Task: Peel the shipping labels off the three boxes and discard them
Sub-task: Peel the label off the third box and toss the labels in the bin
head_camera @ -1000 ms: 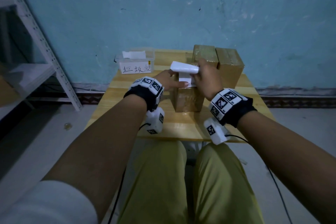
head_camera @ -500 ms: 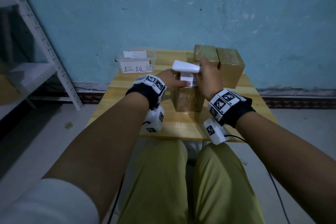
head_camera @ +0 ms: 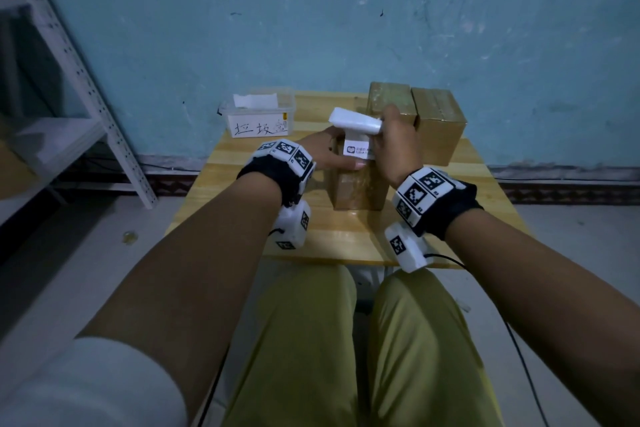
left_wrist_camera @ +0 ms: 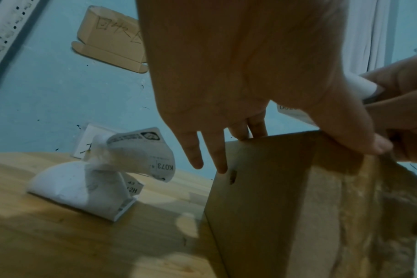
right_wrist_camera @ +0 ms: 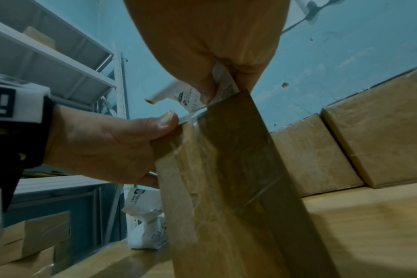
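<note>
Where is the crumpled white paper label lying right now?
In the left wrist view, the crumpled white paper label lies on the wooden table, left of the brown cardboard box that the left hand holds.

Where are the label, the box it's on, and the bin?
label [head_camera: 353, 121]: head view, its curled-up white part.
box [head_camera: 356, 191]: head view, its front face.
bin [head_camera: 258, 126]: head view, its front wall with the writing.
</note>
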